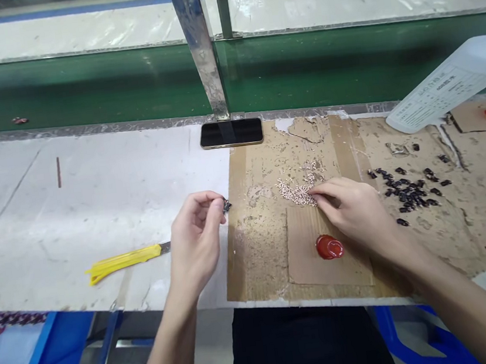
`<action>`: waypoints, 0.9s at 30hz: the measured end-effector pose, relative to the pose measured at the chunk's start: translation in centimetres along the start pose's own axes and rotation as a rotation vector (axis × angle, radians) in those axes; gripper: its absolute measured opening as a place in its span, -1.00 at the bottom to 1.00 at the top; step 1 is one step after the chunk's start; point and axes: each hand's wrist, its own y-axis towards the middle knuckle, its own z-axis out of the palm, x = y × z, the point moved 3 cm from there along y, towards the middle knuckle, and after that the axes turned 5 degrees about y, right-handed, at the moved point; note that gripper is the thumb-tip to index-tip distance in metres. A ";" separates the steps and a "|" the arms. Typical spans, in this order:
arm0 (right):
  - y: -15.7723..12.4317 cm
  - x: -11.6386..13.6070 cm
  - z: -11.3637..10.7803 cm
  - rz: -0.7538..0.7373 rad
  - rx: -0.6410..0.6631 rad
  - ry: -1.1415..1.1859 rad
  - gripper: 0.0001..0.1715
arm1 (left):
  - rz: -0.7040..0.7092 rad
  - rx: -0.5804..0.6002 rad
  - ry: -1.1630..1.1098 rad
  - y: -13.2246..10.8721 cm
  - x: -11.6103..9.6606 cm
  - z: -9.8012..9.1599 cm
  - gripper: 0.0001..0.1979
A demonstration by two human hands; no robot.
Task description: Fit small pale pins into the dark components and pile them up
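My left hand (196, 235) pinches a small black part (227, 205) between thumb and forefinger, above the seam of white board and cardboard. My right hand (352, 207) has its fingertips pressed together at the edge of a heap of tiny copper-coloured pieces (297, 192); whether a piece is between them is hidden. Just below that hand, a blob of glossy red paste (329, 247) sits on a small cardboard square (301, 257). A scattered pile of small black parts (410, 191) lies on the cardboard to the right of my right hand.
A yellow utility knife (124, 262) lies left of my left hand, blade showing. At the back are a phone (231, 133) and a metal post (206, 62). A white bottle (452, 82) leans at the right. Behind the table edge runs a green conveyor belt (125, 84).
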 end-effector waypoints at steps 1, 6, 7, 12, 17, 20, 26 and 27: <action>-0.1 -0.1 -0.2 0.022 -0.023 0.034 -0.81 | -0.015 0.001 -0.080 -0.6 -0.5 0.4 -0.85; -1.5 -0.3 -2.0 0.238 -0.178 0.366 -0.88 | -0.020 0.060 -0.482 -3.4 -3.7 3.0 -0.91; -2.0 -0.1 -2.1 0.337 -0.194 0.549 -0.85 | 0.025 0.068 -0.511 -3.9 -4.5 3.7 -0.89; -4.1 2.7 -1.6 0.668 -0.171 1.272 -0.78 | 0.419 -0.017 -0.367 -5.7 -7.8 6.5 -0.83; -5.1 4.2 -1.4 0.639 -0.260 1.266 -0.79 | 0.699 -0.120 -0.125 -6.3 -8.4 7.5 -0.88; -5.7 4.2 -1.5 0.597 -0.318 1.187 -0.80 | 0.762 -0.142 -0.055 -6.5 -8.3 7.6 -0.89; -6.6 4.7 -2.0 0.427 -0.217 1.063 -0.84 | 0.464 0.037 -0.400 -6.7 -7.9 8.0 -0.88; -6.6 4.8 -2.0 0.407 -0.190 1.057 -0.84 | 0.429 0.055 -0.446 -6.7 -8.0 8.0 -0.87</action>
